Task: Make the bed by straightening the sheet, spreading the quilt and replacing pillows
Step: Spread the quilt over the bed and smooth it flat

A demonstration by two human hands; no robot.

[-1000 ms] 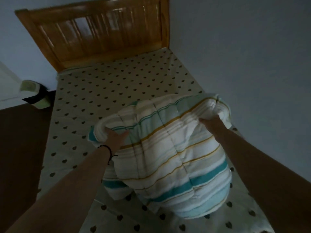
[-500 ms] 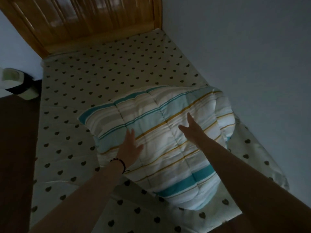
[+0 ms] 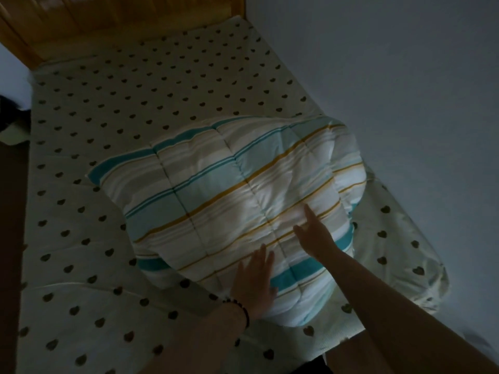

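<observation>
On one quilt, two hands

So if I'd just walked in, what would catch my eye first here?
First the striped quilt, still folded into a puffy bundle on the middle of the bed, towards the wall side. Both hands lie flat on its near end, the left hand by the near edge and the right hand a little further up. Under it stretches the heart-dotted sheet, up to the wooden headboard.

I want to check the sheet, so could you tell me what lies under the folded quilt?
The folded quilt lies on the heart-print sheet, which shows all around it. The sheet beneath it is covered.
</observation>
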